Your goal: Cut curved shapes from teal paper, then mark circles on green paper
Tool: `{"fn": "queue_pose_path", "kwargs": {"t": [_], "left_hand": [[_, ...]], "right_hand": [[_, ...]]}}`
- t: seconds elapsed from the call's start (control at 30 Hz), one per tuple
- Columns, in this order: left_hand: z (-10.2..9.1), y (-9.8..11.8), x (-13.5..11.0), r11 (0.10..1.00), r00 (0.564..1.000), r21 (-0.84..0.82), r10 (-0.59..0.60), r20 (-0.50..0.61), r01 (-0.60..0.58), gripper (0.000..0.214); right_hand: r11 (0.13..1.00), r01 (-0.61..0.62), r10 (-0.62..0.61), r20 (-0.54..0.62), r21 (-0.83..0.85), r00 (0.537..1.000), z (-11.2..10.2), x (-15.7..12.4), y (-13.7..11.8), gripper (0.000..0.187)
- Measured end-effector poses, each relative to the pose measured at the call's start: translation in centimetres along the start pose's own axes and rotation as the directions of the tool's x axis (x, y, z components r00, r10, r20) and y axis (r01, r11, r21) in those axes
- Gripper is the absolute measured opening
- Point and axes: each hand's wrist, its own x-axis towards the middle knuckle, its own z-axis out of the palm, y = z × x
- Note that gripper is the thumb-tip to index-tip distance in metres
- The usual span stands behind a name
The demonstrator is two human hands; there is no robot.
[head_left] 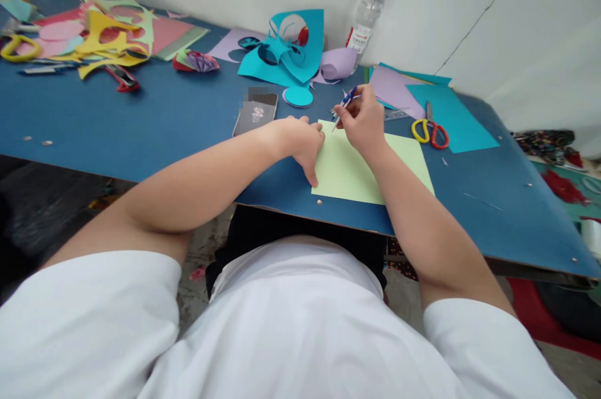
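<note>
A sheet of pale green paper [357, 167] lies at the front edge of the blue table. My left hand [303, 139] rests over its left edge, fingers and thumb spread and pressing down. Pinched in my right hand [364, 117] is a small blue and silver drawing compass [348, 98], its pointed end by the sheet's upper left part. The fingers partly cover the tool. A dark phone [257, 113] lies left of my left hand, with cyan paper circles [298, 97] just behind it. Scissors [431, 134] with yellow and red handles lie right of my right hand.
A clear bottle [369, 14] leans by the wall behind cut cyan paper [310, 54]. Cyan sheets [457, 117] and a ruler [397, 114] lie to the right. Yellow paper scraps [106, 32], a red stapler [123, 78], pens [49, 67] and a folded paper piece [196, 61] spread leftward.
</note>
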Motion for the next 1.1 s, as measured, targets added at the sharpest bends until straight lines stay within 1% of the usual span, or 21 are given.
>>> {"fn": "queue_pose_path", "kwargs": {"t": [0.13, 0.2, 0.27, 0.33, 0.4, 0.47, 0.53, 0.63, 0.77, 0.93, 1.1], "left_hand": [[0.2, -0.3, 0.3, 1.000, 1.000, -0.011, 0.009, -0.006, -0.009, 0.132], [0.3, -0.3, 0.3, 0.999, 1.000, -0.031, 0.009, -0.014, -0.010, 0.133], [0.2, -0.3, 0.3, 0.999, 1.000, -0.038, 0.002, -0.014, -0.003, 0.133], [0.1, -0.1, 0.1, 1.000, 1.000, -0.011, -0.006, 0.002, 0.006, 0.134], [-0.1, 0.2, 0.0, 1.000, 1.000, 0.026, -0.019, 0.024, 0.018, 0.135], [-0.3, 0.4, -0.2, 0.999, 0.999, 0.042, -0.032, 0.039, 0.030, 0.137], [-0.4, 0.5, -0.4, 0.998, 0.998, 0.051, -0.042, 0.047, 0.040, 0.139], [-0.5, 0.6, -0.4, 0.998, 0.998, 0.063, -0.036, 0.055, 0.032, 0.140], [-0.4, 0.5, -0.3, 0.998, 0.998, 0.055, -0.014, 0.058, 0.011, 0.145], [-0.4, 0.5, -0.4, 0.998, 0.998, 0.054, -0.027, 0.060, 0.024, 0.142], [-0.2, 0.4, -0.2, 0.998, 0.999, 0.060, -0.023, 0.042, 0.021, 0.138]], "right_hand": [[0.999, 0.009, -0.008, 0.002, -0.050, 1.000, 0.0, -0.1, 0.1, 0.046], [0.993, 0.054, -0.055, -0.008, -0.105, 0.998, -0.1, 0.0, 0.3, 0.046], [0.973, 0.129, -0.131, 0.000, -0.189, 0.991, -0.3, 0.3, 0.8, 0.046], [0.930, 0.219, -0.217, 0.040, -0.294, 0.975, -0.6, 0.8, 1.4, 0.049], [0.861, 0.311, -0.293, 0.108, -0.402, 0.950, -1.0, 1.5, 2.2, 0.056], [0.785, 0.383, -0.343, 0.173, -0.487, 0.923, -1.3, 2.2, 2.9, 0.062], [0.730, 0.429, -0.374, 0.213, -0.532, 0.902, -1.7, 2.8, 3.5, 0.067], [0.696, 0.462, -0.400, 0.238, -0.550, 0.885, -2.1, 3.2, 4.2, 0.071], [0.693, 0.475, -0.417, 0.237, -0.542, 0.878, -2.2, 3.3, 4.6, 0.076], [0.703, 0.487, -0.437, 0.225, -0.518, 0.871, -1.9, 2.9, 4.1, 0.073], [0.685, 0.507, -0.447, 0.247, -0.524, 0.860, -2.0, 2.8, 3.9, 0.071]]}}
